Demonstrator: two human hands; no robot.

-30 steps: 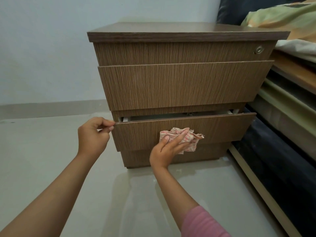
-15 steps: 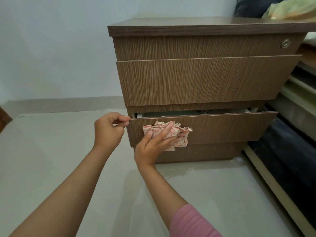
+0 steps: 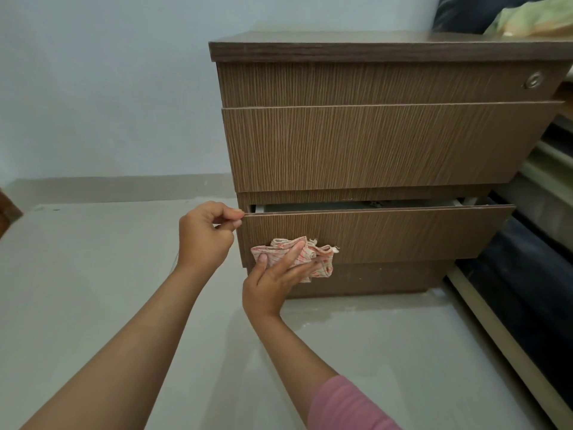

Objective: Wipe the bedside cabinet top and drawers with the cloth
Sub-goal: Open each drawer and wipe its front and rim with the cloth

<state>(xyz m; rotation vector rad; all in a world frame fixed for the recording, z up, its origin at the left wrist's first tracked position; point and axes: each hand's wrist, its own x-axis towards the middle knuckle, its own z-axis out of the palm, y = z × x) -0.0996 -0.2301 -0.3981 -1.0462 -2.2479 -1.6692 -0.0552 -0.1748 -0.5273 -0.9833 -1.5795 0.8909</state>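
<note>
The left hand (image 3: pixel 206 234) makes a tight grip: its fingers and thumb curl in and pinch the top left corner of the bottom drawer (image 3: pixel 387 234). That drawer is pulled out a little, so a thin dark gap shows above its front. The left arm reaches up from the lower left, wrist straight, knuckles toward the camera.

Just to the right and a bit lower is the right hand (image 3: pixel 274 277). Its grip is spread flat. The fingers lie long and straight and press the cloth (image 3: pixel 305 257) against the drawer front. The cloth is pink and white and all bunched up. It sits near the left end of the drawer front, low down by the bottom edge, and some of it hangs past that edge.

The drawer front is a long board that runs left to right. Nearly all of it lies to the right of the cloth. So the next wipe probably has to slide right, along the board. The right hand is the nearer one, since it already has the cloth under it. The right arm comes up from the lower right in a pink sleeve (image 3: pixel 347 405), and the hand tips up and to the right.

Above are a bigger closed drawer (image 3: pixel 381 147) and a thin top drawer (image 3: pixel 372 85) with a round lock (image 3: pixel 534 79). The cabinet top (image 3: pixel 356 46) is dark brown. A bed (image 3: pixel 545 231) stands against the right side of the cabinet.
</note>
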